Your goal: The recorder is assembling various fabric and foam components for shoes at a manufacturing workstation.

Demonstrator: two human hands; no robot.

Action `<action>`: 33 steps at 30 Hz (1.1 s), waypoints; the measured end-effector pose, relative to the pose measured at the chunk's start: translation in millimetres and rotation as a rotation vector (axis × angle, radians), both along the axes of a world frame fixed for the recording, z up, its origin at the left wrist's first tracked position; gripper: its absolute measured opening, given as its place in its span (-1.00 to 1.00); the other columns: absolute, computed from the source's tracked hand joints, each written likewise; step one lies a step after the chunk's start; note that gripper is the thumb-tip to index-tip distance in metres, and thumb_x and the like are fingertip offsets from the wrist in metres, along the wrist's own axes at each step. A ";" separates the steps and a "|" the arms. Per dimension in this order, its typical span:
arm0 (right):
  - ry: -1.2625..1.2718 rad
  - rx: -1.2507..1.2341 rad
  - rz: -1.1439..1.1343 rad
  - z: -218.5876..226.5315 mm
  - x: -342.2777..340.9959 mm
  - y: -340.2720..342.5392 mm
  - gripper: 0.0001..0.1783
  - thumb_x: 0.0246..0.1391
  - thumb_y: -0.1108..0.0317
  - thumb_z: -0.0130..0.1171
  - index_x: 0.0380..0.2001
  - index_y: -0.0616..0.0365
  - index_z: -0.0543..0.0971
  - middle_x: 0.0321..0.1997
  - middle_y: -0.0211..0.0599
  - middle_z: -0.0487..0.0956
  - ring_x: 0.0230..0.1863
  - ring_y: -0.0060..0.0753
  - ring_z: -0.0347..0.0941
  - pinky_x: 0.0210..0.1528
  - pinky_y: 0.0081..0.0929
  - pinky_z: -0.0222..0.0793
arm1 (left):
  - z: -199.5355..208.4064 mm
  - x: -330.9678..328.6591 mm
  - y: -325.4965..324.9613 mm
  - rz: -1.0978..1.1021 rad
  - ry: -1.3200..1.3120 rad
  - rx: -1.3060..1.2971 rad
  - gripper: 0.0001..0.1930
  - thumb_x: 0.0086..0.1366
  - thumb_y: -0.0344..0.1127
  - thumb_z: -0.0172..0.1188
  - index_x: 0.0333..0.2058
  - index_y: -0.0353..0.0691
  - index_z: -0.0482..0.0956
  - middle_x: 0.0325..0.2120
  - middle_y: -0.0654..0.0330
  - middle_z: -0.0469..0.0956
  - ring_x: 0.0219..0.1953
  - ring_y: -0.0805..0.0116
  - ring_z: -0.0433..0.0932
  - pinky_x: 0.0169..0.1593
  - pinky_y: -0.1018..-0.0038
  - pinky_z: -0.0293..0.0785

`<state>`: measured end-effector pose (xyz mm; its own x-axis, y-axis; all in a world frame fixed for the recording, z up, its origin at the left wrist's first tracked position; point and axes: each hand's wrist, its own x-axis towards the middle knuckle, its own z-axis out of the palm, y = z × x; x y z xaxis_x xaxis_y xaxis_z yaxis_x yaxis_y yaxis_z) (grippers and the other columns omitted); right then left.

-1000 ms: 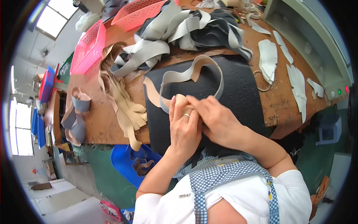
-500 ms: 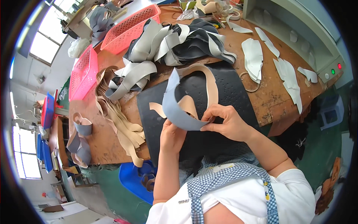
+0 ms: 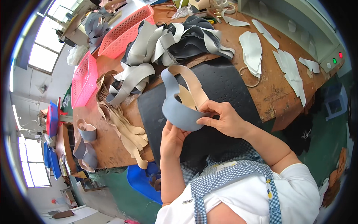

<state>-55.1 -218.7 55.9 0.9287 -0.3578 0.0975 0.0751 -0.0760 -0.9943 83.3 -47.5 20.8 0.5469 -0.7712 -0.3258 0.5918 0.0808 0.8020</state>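
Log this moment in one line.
left hand: at lower edge of blue-and-tan strip | right hand: pinching it | black mat: below strip | tan strips: left of mat

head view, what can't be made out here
In the head view:
Left hand: some fingertips hidden behind the curved, flat blue-grey and tan strip.
Blue plastic tub: right side covered by the left forearm.
Pale grey housing with red and green lights: cut off by the top edge.
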 end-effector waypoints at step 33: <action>-0.067 -0.288 0.082 1.2 11.2 19.0 0.02 -0.13 0.43 0.48 0.35 0.18 0.12 -0.34 -0.17 0.59 -0.37 -0.24 0.54 -0.19 -0.38 0.50 | 16.4 6.4 6.8 -0.054 0.010 0.069 -0.33 0.10 -0.36 0.39 0.19 -0.38 0.36 0.03 0.05 0.50 0.06 0.26 0.53 0.10 0.40 0.48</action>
<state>-43.9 -199.6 57.0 0.9413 -0.2309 0.2462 0.1574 -0.3449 -0.9253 89.6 -40.6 37.2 0.5017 -0.7747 -0.3849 0.6020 -0.0069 0.7985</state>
